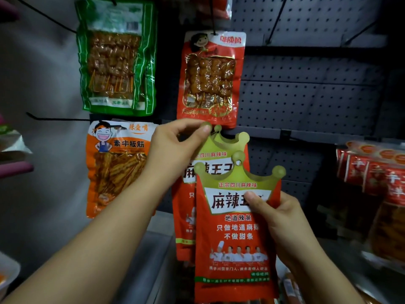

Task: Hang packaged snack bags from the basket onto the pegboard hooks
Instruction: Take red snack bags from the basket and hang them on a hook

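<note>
Up close, two red snack bags with gold crown-shaped tops take up the middle. The right hand (282, 218) holds the front bag (236, 238), with the thumb curled over the big black writing "麻辣王子" on its white label and the other fingers hidden behind the bag. Just under the thumb the bag says "地道辣条", then "只做地道麻辣" and "不做甜条", above a row of little cooks in white hats. Smaller gold words above the thumb read "正宗四川麻辣味". The plastic looks smooth and shiny.

The left hand (175, 150) pinches a round crown tip of the back bag (219, 150) between thumb and first finger, the other fingers curled loosely. That bag shows the same label, and it is half covered by the front bag. I cannot tell if it is on a hook.

Right above those pinching fingers hangs a red bag of skewers (210, 77) with a clear window and a cartoon face. Up and left of them hangs a green bag (116, 58), crinkly, with brown lumps on sticks. Left of the left hand's knuckles hangs an orange bag (116, 163) with a laughing cartoon boy and the words "素牛板筋".

Behind the fingers is the dark pegboard (306, 95), full of small holes, with thin black hooks (277, 20) sticking out. Far right of the right hand sit more red packets (372, 172), blurry.
</note>
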`<move>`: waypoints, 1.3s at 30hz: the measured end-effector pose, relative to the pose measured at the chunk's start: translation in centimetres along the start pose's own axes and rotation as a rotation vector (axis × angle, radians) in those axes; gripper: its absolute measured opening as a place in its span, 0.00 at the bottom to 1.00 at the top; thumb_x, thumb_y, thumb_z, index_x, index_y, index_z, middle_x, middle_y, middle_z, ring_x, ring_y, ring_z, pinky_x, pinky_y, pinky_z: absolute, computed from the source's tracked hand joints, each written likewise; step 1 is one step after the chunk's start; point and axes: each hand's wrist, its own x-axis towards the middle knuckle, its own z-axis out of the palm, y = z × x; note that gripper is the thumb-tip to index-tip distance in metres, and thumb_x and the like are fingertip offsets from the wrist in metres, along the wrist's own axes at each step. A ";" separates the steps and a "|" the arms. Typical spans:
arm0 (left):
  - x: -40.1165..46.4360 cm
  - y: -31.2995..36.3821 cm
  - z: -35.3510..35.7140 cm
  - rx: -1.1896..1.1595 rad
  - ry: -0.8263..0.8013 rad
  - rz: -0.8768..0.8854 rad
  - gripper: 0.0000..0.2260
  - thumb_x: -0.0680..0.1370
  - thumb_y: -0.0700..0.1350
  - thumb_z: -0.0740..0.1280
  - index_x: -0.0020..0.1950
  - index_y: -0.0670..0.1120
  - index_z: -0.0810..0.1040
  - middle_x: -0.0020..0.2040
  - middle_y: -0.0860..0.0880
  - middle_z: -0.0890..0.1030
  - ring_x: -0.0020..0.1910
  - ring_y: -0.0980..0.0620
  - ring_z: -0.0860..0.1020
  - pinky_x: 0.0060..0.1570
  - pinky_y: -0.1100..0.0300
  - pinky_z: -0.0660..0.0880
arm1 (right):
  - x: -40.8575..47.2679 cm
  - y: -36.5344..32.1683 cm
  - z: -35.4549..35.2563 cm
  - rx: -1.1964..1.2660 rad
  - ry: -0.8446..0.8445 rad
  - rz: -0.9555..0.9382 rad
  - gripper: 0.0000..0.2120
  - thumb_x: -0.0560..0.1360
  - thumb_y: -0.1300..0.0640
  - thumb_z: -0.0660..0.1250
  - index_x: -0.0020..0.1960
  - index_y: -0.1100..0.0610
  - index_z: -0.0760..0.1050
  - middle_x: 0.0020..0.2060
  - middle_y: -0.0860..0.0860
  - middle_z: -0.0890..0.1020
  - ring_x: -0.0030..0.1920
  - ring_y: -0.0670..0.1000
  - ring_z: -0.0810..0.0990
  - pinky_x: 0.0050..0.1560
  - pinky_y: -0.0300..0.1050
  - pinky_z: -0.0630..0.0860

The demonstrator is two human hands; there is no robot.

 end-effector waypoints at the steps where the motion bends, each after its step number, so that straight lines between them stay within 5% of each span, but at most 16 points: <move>1: 0.2 -0.1 0.2 0.006 0.013 -0.010 0.02 0.74 0.47 0.71 0.44 0.55 0.82 0.40 0.58 0.84 0.43 0.60 0.82 0.44 0.65 0.78 | 0.1 -0.2 0.0 -0.007 -0.003 -0.005 0.16 0.65 0.49 0.72 0.47 0.59 0.81 0.40 0.59 0.86 0.40 0.60 0.86 0.41 0.53 0.82; 4: 0.9 -0.4 0.5 0.004 0.048 -0.040 0.03 0.75 0.47 0.70 0.46 0.52 0.83 0.42 0.53 0.84 0.45 0.53 0.83 0.49 0.55 0.79 | 0.2 -0.6 0.2 0.004 -0.013 -0.025 0.12 0.65 0.48 0.72 0.43 0.55 0.82 0.39 0.59 0.86 0.40 0.60 0.86 0.39 0.52 0.83; 9: 1.9 -1.0 0.5 -0.113 -0.016 -0.192 0.06 0.77 0.45 0.67 0.43 0.53 0.82 0.36 0.56 0.84 0.38 0.59 0.82 0.41 0.65 0.79 | 0.4 -0.7 0.2 -0.007 -0.014 -0.024 0.09 0.66 0.49 0.72 0.41 0.54 0.82 0.39 0.59 0.86 0.40 0.60 0.86 0.42 0.54 0.83; 14: 2.7 -1.4 0.6 -0.236 -0.124 -0.362 0.06 0.75 0.46 0.69 0.47 0.45 0.84 0.39 0.47 0.85 0.37 0.52 0.82 0.39 0.62 0.78 | 0.8 -0.4 0.0 0.022 -0.004 0.008 0.08 0.67 0.51 0.72 0.42 0.55 0.82 0.39 0.59 0.86 0.40 0.60 0.86 0.39 0.51 0.83; 23: 4.0 -3.1 0.8 -0.214 -0.196 -0.439 0.05 0.74 0.46 0.70 0.46 0.47 0.84 0.40 0.47 0.85 0.39 0.52 0.83 0.37 0.64 0.78 | 1.5 0.7 -0.2 0.045 0.020 0.057 0.11 0.66 0.51 0.72 0.44 0.57 0.81 0.39 0.60 0.86 0.39 0.61 0.86 0.36 0.49 0.83; 27: 3.8 -4.3 1.1 -0.155 -0.151 -0.328 0.04 0.75 0.46 0.69 0.44 0.54 0.83 0.38 0.56 0.85 0.38 0.60 0.82 0.33 0.70 0.75 | 2.4 1.7 0.2 0.076 0.062 0.113 0.09 0.70 0.54 0.71 0.46 0.59 0.80 0.38 0.59 0.86 0.37 0.59 0.86 0.32 0.46 0.81; 33: 2.6 -8.0 0.8 -0.183 -0.116 -0.397 0.12 0.74 0.44 0.71 0.55 0.52 0.74 0.51 0.51 0.82 0.44 0.59 0.81 0.33 0.69 0.76 | 4.6 2.8 1.2 0.108 0.147 0.150 0.07 0.74 0.56 0.69 0.47 0.59 0.79 0.37 0.58 0.86 0.37 0.57 0.86 0.32 0.45 0.81; 39: 3.2 -10.7 1.7 -0.186 0.003 -0.467 0.04 0.75 0.39 0.69 0.45 0.46 0.75 0.39 0.48 0.83 0.32 0.57 0.82 0.31 0.64 0.77 | 6.1 3.5 1.9 0.107 0.207 0.142 0.07 0.74 0.55 0.69 0.48 0.59 0.77 0.37 0.55 0.86 0.36 0.54 0.86 0.29 0.41 0.80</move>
